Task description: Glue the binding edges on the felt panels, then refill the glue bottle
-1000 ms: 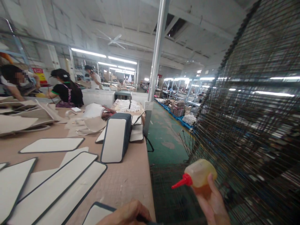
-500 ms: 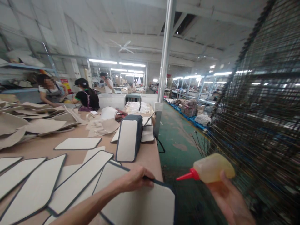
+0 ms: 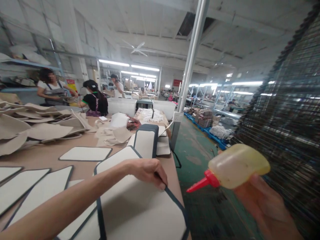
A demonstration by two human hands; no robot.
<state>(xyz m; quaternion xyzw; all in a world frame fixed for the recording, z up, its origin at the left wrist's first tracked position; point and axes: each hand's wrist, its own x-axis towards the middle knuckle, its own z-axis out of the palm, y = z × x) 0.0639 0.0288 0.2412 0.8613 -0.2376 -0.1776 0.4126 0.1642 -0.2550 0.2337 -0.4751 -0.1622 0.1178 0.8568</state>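
Note:
My left hand [image 3: 147, 171] pinches the dark-trimmed right edge of a white flat panel [image 3: 140, 210] and holds it raised over the brown table [image 3: 47, 156] near its right edge. To the right, over the green floor, my right hand [image 3: 265, 203] grips a yellowish squeeze bottle [image 3: 237, 165]. Its red nozzle [image 3: 201, 182] points left toward the panel. The bottle lies tilted on its side in my fingers.
More white dark-edged panels [image 3: 37, 191] lie flat on the table, with a stack standing upright [image 3: 146, 141] behind. Beige cut pieces [image 3: 37, 128] pile at the left. Other people [image 3: 93, 100] work at the far end. A dark wire rack [image 3: 287, 116] stands at the right, a white pillar [image 3: 190, 70] beyond.
My left hand has lifted the panel up off the table and drawn it closer. The bottle in my right hand has risen and come nearer to the view.

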